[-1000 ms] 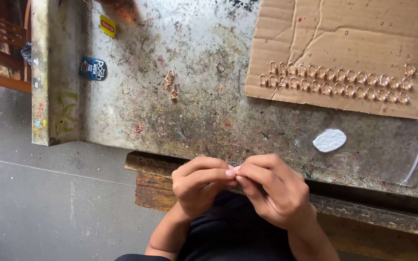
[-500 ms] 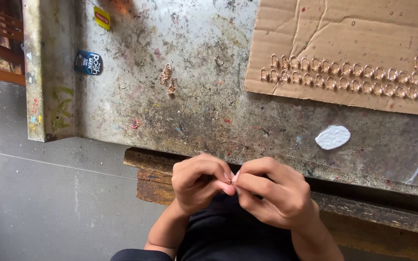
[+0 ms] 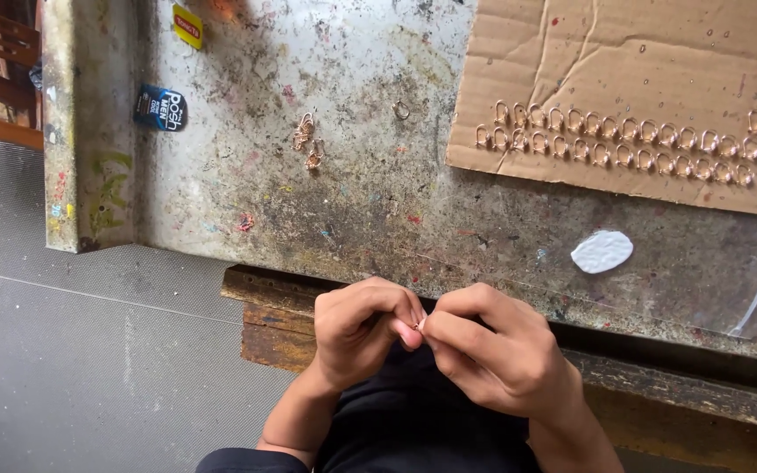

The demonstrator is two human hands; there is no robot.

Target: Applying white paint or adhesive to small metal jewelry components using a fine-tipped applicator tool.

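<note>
Paint-flecked workbench [image 3: 308,210], hands meeting at its near edge.
The left hand [image 3: 357,337] and right hand [image 3: 492,359] pinch one small copper-coloured ring [image 3: 419,325] between closed fingertips, well apart from the rows of matching rings [image 3: 615,144] laid on the cardboard sheet [image 3: 641,52].

We record: left hand [image 3: 357,333] and right hand [image 3: 497,359] pinching one small copper ring [image 3: 417,325]; ring rows [image 3: 624,140] on cardboard [image 3: 659,61].

Soft, even daylight, faint shadows, sharp focus; perhaps slight blur at the fingertips.
</note>
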